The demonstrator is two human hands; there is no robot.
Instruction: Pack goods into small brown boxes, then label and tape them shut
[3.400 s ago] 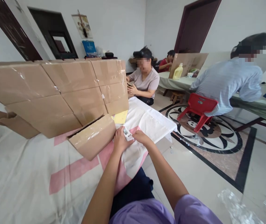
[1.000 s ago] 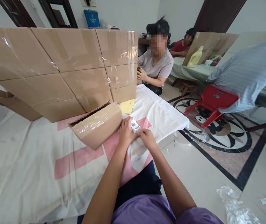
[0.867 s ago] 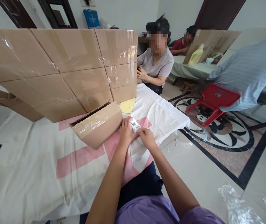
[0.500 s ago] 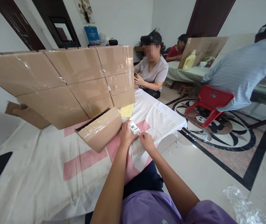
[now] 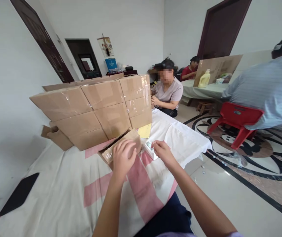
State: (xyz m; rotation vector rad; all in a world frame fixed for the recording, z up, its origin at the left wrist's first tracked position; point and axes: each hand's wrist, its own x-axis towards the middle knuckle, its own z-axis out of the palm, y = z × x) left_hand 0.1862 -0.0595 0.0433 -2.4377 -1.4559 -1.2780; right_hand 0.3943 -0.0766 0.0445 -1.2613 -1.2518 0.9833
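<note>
My left hand (image 5: 125, 156) is raised in front of the small cardboard box (image 5: 134, 136), fingers stretched and loosely bent, with nothing visible in it. Whether it touches the box I cannot tell. My right hand (image 5: 162, 152) has its fingers curled into a pinch, and what they hold, if anything, is hidden. Just under those fingers lies a small white box-like object (image 5: 153, 154), with a faint greenish patch near the fingertips. Its exact kind is not clear. The small box is tilted, with its dark opening toward the back.
A wall of taped cardboard cartons (image 5: 112, 113) stands behind, with a yellow sheet (image 5: 144, 131) beside it. A black flat object (image 5: 19, 194) lies on the cloth-covered table (image 5: 64, 184). A person (image 5: 168, 93) crouches beyond; another sits on a red chair (image 5: 241, 115) at right.
My left hand has let go of the white object and moved left, up to the small box. My right hand now hovers over the white object. The view has tilted up and turned left.
</note>
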